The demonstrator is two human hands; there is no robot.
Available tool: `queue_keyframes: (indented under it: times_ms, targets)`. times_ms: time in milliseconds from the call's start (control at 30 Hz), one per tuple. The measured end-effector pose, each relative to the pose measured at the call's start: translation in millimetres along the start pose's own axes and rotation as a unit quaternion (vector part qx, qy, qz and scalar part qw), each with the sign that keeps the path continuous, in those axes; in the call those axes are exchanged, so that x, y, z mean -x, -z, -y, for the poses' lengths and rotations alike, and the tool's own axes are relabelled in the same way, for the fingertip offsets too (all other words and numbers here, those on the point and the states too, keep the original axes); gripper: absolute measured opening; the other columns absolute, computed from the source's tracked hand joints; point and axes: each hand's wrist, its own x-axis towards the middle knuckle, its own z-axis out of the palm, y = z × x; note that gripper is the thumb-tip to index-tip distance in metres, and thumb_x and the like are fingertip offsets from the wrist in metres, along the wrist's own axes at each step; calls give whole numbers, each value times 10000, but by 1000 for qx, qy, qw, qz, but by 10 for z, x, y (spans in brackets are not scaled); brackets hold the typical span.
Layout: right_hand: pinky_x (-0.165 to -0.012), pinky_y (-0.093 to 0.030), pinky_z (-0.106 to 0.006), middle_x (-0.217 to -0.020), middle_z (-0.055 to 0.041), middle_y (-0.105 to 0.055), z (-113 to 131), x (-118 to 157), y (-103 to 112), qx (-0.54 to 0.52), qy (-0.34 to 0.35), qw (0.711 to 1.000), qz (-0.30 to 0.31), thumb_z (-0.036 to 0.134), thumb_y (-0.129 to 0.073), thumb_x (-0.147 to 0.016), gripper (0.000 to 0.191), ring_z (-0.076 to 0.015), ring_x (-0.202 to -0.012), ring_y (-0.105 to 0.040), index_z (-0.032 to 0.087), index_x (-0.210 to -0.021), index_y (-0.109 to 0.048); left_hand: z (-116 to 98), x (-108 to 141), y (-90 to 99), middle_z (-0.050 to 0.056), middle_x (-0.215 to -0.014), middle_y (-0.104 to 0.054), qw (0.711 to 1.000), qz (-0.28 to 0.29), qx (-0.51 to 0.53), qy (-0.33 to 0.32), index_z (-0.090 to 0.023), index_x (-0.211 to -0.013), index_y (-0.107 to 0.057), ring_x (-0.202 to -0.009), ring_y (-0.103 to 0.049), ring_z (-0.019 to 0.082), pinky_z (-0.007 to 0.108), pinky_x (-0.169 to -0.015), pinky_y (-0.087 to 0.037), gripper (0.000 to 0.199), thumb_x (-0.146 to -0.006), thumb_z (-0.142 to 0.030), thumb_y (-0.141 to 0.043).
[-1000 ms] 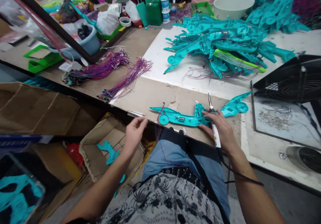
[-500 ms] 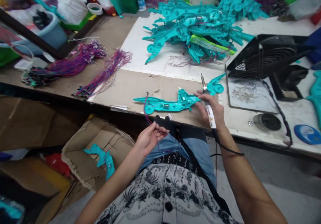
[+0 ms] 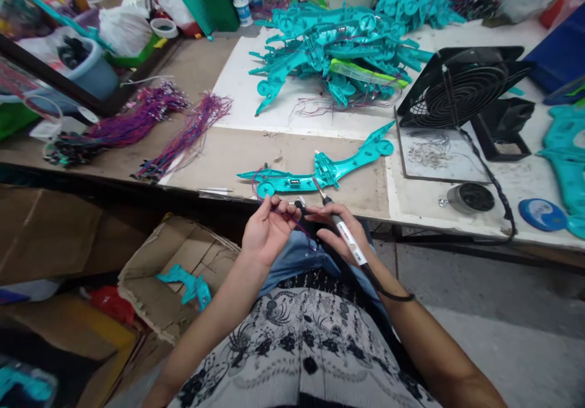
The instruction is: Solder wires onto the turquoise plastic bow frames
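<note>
My left hand (image 3: 273, 228) is closed on a thin pair of red and blue wires (image 3: 296, 225), just off the table's front edge. The wires loop up over the left end of a turquoise plastic part (image 3: 350, 165), which lies lengthwise near that edge. In my right hand (image 3: 345, 231) is a soldering iron (image 3: 343, 230) with a white label on its handle; its tip points up and left, close to the middle of the turquoise part. Whether the tip touches the part I cannot tell.
A heap of turquoise parts (image 3: 320, 48) lies at the back. Wire bundles (image 3: 132, 115) spread on the left. A black fan (image 3: 461, 88), a round tin (image 3: 470, 198) and a blue lid (image 3: 542, 214) stand right. A cardboard box (image 3: 150, 274) sits below the table.
My right hand has brought the soldering iron left and nearer to me, off the part's right side. My left hand has risen slightly with the wires, its fingers more closed.
</note>
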Motion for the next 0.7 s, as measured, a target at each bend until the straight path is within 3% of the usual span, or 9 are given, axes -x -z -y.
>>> queue_keyframes:
  times_ms: [100, 233, 367, 500, 700]
  targets:
    - [-892, -544, -393, -1230, -57, -628, -75, 61, -153, -47, -33, 998, 0, 313, -717, -777, 352, -190, -948, -690, 278, -1020, -465, 5, 12, -81, -9, -592, -468, 1000, 5, 1, -11, -144, -658, -494, -607, -537, 104, 272, -689, -523, 416, -994, -264, -279]
    - [-776, -572, -348, -1008, -26, -694, -102, 117, -169, -28, -56, 997, -34, 345, -702, -778, 346, -188, -880, -699, 278, -1019, -462, -39, 34, -132, -4, -601, -486, 999, 12, 14, -26, -142, -663, -494, -608, -550, 102, 270, -694, -529, 412, -995, -256, -278]
    - [-769, -553, -320, -839, -2, -698, 0, 182, 56, 123, -26, 988, -92, 325, -684, -794, 277, -174, -792, -696, 265, -996, -505, -122, 82, -56, -13, -566, -452, 999, 22, 17, -44, -146, -668, -493, -581, -534, 101, 256, -674, -526, 415, -995, -249, -259]
    - [-731, -550, -306, -821, -7, -690, 107, 259, 320, 232, 26, 961, -152, 292, -650, -823, 203, -169, -742, -693, 250, -982, -532, -130, 134, 157, -4, -577, -481, 999, 6, 2, -35, -154, -678, -505, -634, -573, 132, 326, -768, -539, 393, -987, -263, -288]
    - [-712, -558, -318, -804, -9, -692, 163, 224, 569, 298, 86, 915, -259, 281, -698, -780, 270, -184, -731, -698, 231, -999, -550, -84, 181, 391, 36, -730, -618, 998, 5, -66, -19, -148, -720, -566, -851, -644, 194, 355, -863, -508, 198, -867, -280, -588]
